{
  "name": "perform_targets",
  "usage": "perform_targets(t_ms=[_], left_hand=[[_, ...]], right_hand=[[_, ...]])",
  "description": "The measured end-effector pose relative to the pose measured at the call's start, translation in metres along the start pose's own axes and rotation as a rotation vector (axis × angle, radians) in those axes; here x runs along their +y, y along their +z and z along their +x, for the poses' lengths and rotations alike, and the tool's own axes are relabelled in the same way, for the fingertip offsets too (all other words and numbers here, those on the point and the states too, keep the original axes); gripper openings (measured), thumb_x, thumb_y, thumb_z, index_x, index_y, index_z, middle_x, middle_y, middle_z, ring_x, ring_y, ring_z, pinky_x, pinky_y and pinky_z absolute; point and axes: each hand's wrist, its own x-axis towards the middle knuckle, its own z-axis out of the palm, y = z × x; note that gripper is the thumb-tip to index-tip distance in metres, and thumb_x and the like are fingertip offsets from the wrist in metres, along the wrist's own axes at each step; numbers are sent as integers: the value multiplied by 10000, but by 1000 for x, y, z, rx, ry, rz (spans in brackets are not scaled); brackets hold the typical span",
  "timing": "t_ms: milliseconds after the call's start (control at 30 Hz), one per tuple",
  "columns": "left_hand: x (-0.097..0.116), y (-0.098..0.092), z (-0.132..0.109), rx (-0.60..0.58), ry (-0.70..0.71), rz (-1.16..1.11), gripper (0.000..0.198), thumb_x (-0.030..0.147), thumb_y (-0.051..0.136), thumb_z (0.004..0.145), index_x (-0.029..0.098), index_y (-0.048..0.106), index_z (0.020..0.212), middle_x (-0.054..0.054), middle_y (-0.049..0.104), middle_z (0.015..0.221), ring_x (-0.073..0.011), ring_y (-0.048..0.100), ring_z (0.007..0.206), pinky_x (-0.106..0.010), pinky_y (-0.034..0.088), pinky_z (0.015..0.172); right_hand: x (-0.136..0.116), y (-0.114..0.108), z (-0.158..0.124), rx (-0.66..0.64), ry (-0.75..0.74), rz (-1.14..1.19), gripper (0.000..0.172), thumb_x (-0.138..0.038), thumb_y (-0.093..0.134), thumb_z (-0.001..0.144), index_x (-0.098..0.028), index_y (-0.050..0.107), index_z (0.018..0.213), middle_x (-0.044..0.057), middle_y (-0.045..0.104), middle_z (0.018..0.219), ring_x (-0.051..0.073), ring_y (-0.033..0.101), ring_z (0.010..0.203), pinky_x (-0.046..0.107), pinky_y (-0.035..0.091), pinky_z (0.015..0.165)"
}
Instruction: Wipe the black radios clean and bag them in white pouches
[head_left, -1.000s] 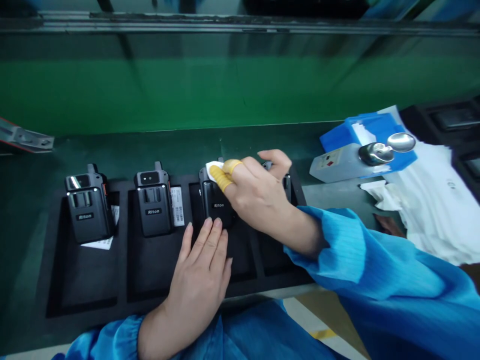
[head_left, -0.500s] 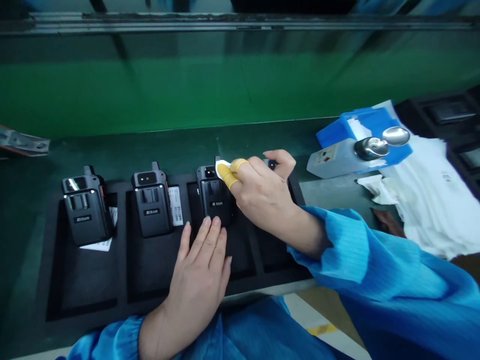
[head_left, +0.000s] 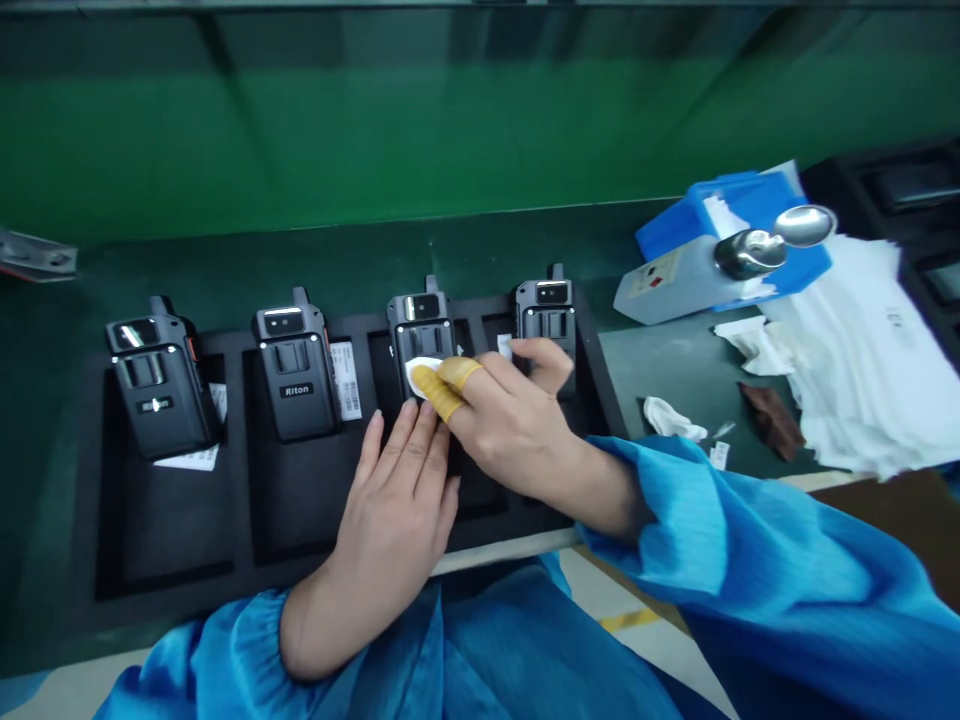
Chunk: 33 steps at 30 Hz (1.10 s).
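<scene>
My right hand [head_left: 506,415], with yellow finger cots on some fingers, presses a white wipe [head_left: 420,372] against the lower back of a black handheld radio [head_left: 421,325]. My left hand [head_left: 405,500] lies flat, its fingers stretched out, their tips touching that radio's lower end. Two more radios marked "Riton" stand to the left, one [head_left: 296,375] in the second compartment and another [head_left: 161,390] in the leftmost. Behind my right hand is a further radio [head_left: 551,310], partly covered. All lean on the far rim of a black compartmented tray [head_left: 244,480].
To the right are a clear bottle [head_left: 667,282] with a metal cap, a blue bin [head_left: 750,190], a stack of white cloths [head_left: 870,370], crumpled wipes [head_left: 754,345] and a brown scrap [head_left: 772,420]. A metal bracket [head_left: 37,255] juts in at the left.
My right hand has moved the wipe down from the radio's top, by the camera, to its lower back. The radio at the right has come into fuller view. The camera view has shifted.
</scene>
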Motion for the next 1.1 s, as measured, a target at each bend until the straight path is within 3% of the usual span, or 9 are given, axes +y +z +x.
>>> perform_targets(t_ms=[133, 300, 433, 533, 667, 867, 1100], left_hand=[[0, 0, 0, 8, -1, -8, 358, 178, 474, 897, 29, 539, 1216, -188, 603, 1265, -296, 502, 1261, -525, 361, 1081], [-1, 1, 0, -12, 4, 28, 362, 194, 463, 905, 30, 545, 1217, -190, 551, 1327, -304, 488, 1273, -525, 360, 1082], [1, 1, -3, -13, 20, 25, 380, 214, 458, 909, 18, 539, 1224, -197, 523, 1356, -317, 474, 1282, -526, 379, 1068], [-1, -6, -9, -14, 23, 2, 379, 224, 450, 915, 16, 539, 1219, -193, 533, 1348, -322, 480, 1276, -531, 402, 1048], [-16, -22, -24, 26, -39, 18, 354, 214, 457, 916, 25, 543, 1203, -189, 562, 1318, -319, 508, 1251, -561, 392, 1045], [-46, -32, -43, 105, -147, 119, 348, 184, 495, 898, 16, 535, 1200, -207, 580, 1289, -339, 523, 1230, -591, 390, 1031], [-48, -27, -44, 122, -163, 131, 339, 186, 467, 901, 12, 553, 1179, -205, 597, 1268, -326, 548, 1205, -543, 441, 1001]], right_hand=[[-4, -2, 3, -55, 10, 5, 304, -105, 483, 891, -228, 640, 661, -29, 663, 791, 126, 493, 786, 361, 199, 937], [7, -4, -8, 7, 18, -89, 339, -59, 464, 857, -196, 583, 571, -8, 589, 661, 128, 465, 709, 357, 219, 905], [17, -8, -15, -40, 117, -159, 315, -39, 405, 811, -181, 562, 577, 2, 548, 677, 132, 449, 703, 378, 236, 866], [22, -17, -8, -73, 237, -163, 271, -59, 402, 786, -187, 593, 644, 20, 556, 749, 151, 453, 730, 400, 253, 813], [19, -20, 17, -37, 239, -60, 281, -93, 391, 818, -182, 616, 675, 40, 545, 753, 153, 436, 717, 413, 264, 793], [-10, 12, 70, -55, 73, 66, 323, -123, 361, 896, -180, 638, 740, 34, 563, 813, 155, 445, 794, 431, 237, 871], [-37, 50, 112, -53, -123, 36, 328, -127, 376, 931, -200, 643, 755, 17, 585, 860, 157, 413, 853, 414, 154, 923]])
